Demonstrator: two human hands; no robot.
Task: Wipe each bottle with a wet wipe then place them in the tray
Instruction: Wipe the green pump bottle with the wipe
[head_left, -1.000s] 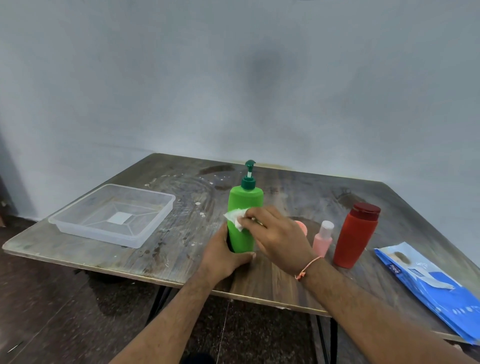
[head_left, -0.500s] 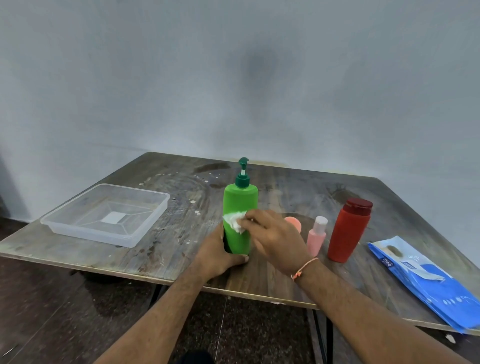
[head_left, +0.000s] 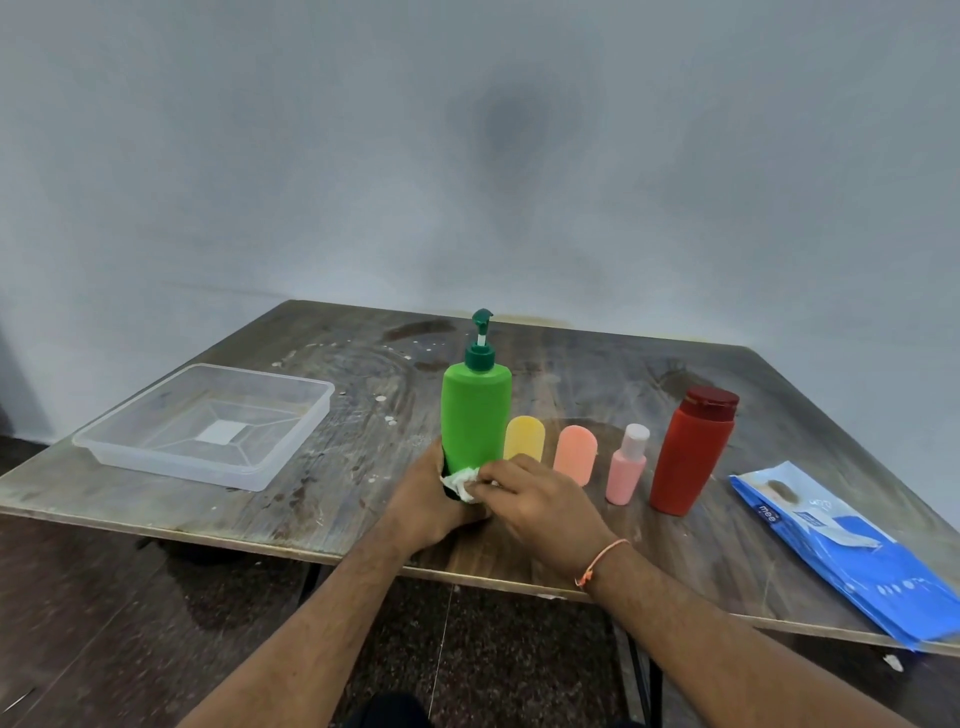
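Bottles, five, stood upright in a row on a worn wood-grain table (head_left: 322, 478) with pale flecks and dark stains. First: green pump bottle (head_left: 475, 410), smooth matte plastic, tall cylinder with rounded shoulders, dark green pump head on a white stem. Beside it: yellow bottle (head_left: 524, 438) and orange bottle (head_left: 575, 453), both flat with rounded tops. Next: small pink bottle (head_left: 626, 470) with a pale cap. Last: red bottle (head_left: 688, 452), glossy, wider toward the dark red flip cap.

Tray (head_left: 124, 446), clear plastic, square with low walls, sat well apart to the left, nothing in it. Blue wipe packet (head_left: 852, 556), glossy film, lay flat at the right edge.

Wet wipe (head_left: 462, 482), white and crumpled, was pressed against the green bottle's base.

My left hand (head_left: 423, 501) wrapped around the bottom of the green bottle, fingers curled behind it. My right hand (head_left: 540, 506), palm down with bent fingers, pinched the wipe at its fingertips; an orange thread bracelet (head_left: 602, 561) circled that wrist. Both forearms reached in from below.
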